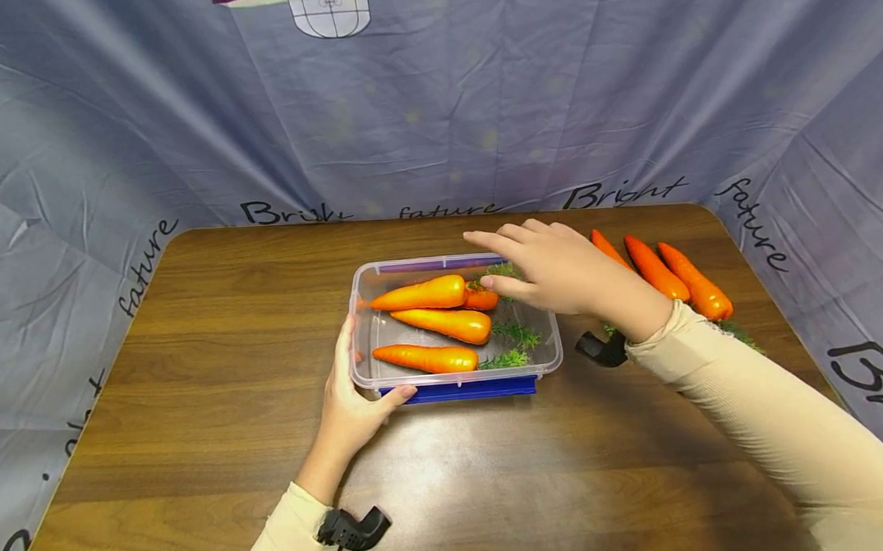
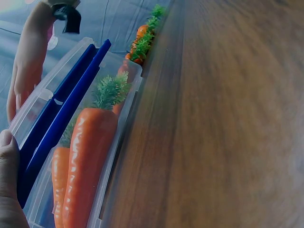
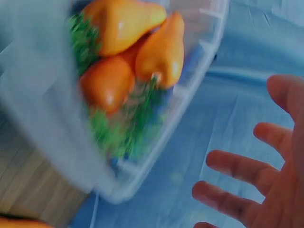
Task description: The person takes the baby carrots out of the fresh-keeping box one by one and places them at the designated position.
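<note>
Carrots [image 1: 426, 359] lie in one clear plastic container [image 1: 385, 334] in the middle of the table [image 1: 252, 333]. Nearest, the left hand [image 1: 353, 407] grips the container's near left corner, thumb over the rim and fingers along the left wall. That hold looks right for steadying it; keeping the thumb clear of the one blue latch [image 1: 461, 390] hanging along the near side would be wise.

Inside are four carrots, near to far: one by the near wall, one across the middle, then one at the far side partly covering a fourth. All point left, and their green tops crowd the right end; laying any other the same way should save room.

Above the far right of the container hovers the right hand [image 1: 552, 262], fingers spread and holding nothing. Lifting it well over the rim would avoid snagging the tops.

Farther right, three loose carrots [image 1: 656, 268] show on the table beyond the forearm; whether it hides more, I cannot tell. One curtain [image 1: 405, 129] hangs behind.
</note>
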`<move>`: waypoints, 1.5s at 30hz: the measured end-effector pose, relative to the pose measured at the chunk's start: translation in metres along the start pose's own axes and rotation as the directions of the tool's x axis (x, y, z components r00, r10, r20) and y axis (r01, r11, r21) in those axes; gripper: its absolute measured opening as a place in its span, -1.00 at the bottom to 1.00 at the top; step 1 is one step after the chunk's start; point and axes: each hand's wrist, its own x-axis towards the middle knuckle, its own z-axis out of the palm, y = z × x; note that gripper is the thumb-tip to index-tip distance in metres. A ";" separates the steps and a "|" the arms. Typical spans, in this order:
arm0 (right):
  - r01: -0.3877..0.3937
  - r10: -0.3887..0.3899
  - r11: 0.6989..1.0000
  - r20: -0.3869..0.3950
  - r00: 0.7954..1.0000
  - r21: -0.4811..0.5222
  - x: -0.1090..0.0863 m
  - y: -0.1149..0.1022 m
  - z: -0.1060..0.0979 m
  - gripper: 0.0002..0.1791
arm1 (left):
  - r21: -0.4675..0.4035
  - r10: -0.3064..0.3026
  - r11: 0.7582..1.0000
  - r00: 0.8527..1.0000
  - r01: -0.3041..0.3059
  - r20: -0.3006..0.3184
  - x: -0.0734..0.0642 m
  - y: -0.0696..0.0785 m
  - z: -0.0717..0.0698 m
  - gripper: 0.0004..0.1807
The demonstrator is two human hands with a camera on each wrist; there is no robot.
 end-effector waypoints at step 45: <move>0.129 -0.056 0.968 0.310 0.949 -0.218 0.074 -0.057 0.054 -0.24 | -0.007 -0.008 1.000 1.000 0.008 0.008 0.000 0.000 0.000 0.35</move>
